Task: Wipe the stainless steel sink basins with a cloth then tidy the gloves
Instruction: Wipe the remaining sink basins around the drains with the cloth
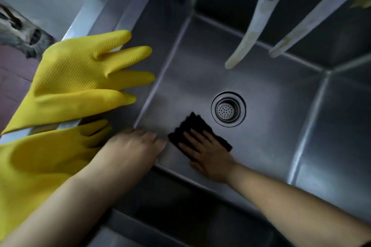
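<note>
A deep stainless steel sink basin fills the view, with a round drain strainer in its floor. My right hand lies flat, fingers spread, pressing a black cloth onto the basin floor just left of and in front of the drain. My left hand rests against the basin's left wall near its rim, fingers loosely bent and holding nothing. Two yellow rubber gloves drape over the left rim: the upper glove with fingers pointing into the basin, the lower glove partly under my left forearm.
Two pale, stained faucet spouts hang over the back of the basin from above. A grey wall and a patch of reddish floor show beyond the left rim. The basin's front rim runs under my forearms.
</note>
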`<state>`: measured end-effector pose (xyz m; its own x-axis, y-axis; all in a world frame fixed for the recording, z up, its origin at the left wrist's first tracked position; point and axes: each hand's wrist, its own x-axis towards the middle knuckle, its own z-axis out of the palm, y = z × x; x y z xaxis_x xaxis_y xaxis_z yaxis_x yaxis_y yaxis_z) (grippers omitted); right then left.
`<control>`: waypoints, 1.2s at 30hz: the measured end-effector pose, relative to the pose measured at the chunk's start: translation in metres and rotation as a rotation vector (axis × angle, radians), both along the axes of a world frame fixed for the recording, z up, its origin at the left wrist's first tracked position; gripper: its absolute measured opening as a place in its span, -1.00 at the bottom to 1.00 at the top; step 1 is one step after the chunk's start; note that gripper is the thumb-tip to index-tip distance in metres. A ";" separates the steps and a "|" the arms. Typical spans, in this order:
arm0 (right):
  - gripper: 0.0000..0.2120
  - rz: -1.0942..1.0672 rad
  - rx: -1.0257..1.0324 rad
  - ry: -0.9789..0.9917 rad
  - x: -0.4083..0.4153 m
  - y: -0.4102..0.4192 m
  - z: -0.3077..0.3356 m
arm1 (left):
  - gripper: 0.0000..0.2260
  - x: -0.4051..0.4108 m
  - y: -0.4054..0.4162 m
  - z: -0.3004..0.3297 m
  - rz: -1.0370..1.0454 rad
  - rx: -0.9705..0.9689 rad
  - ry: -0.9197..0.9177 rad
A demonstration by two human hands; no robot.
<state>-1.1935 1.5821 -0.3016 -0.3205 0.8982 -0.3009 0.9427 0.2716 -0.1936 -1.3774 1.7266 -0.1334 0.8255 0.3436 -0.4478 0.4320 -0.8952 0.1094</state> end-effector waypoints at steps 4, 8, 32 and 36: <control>-0.46 -0.069 -0.035 -0.071 0.043 -0.054 0.009 | -0.73 0.022 -0.007 0.008 -0.035 -0.032 -0.015; -0.41 -0.332 -0.078 -0.117 0.082 -0.062 0.010 | -0.81 0.066 -0.010 0.005 -0.011 -0.076 -0.033; -0.45 -0.237 0.138 -0.067 0.088 0.222 -0.028 | -0.67 0.096 0.012 -0.061 0.221 -0.046 -0.035; -0.45 -0.459 0.175 -0.080 0.123 0.249 -0.029 | -0.64 0.096 0.010 -0.060 0.215 -0.060 0.002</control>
